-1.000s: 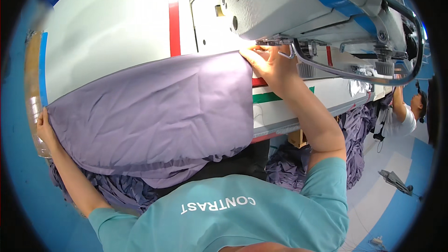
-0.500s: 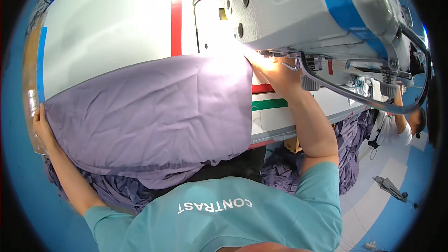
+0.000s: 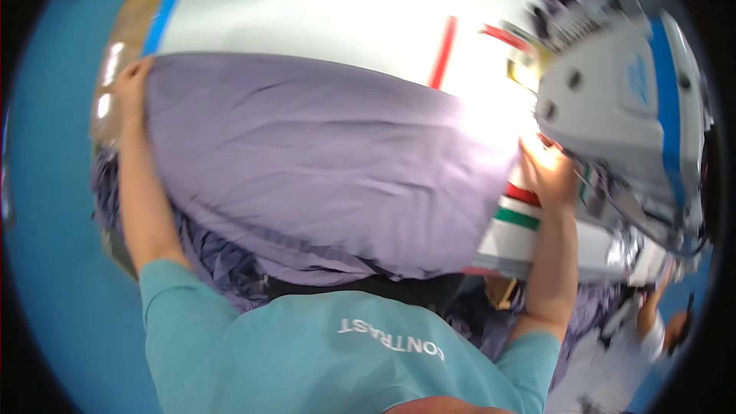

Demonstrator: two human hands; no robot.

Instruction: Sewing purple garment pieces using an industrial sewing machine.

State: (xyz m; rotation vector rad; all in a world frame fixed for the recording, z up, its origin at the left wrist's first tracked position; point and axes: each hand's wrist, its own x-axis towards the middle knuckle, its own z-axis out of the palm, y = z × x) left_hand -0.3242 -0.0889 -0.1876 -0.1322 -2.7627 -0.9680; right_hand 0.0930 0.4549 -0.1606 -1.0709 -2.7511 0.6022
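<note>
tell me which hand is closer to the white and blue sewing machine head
Right. The right hand sits beside the white and blue sewing machine head; the left hand grips the purple fabric's far corner.

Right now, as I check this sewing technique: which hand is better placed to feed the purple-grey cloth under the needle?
Right. The right hand presses the purple-grey cloth beside the white sewing machine head; the left hand grips its far corner.

A small blue label point(image 3: 635, 80) on the white sewing machine head point(image 3: 621, 107), upper right.
</note>
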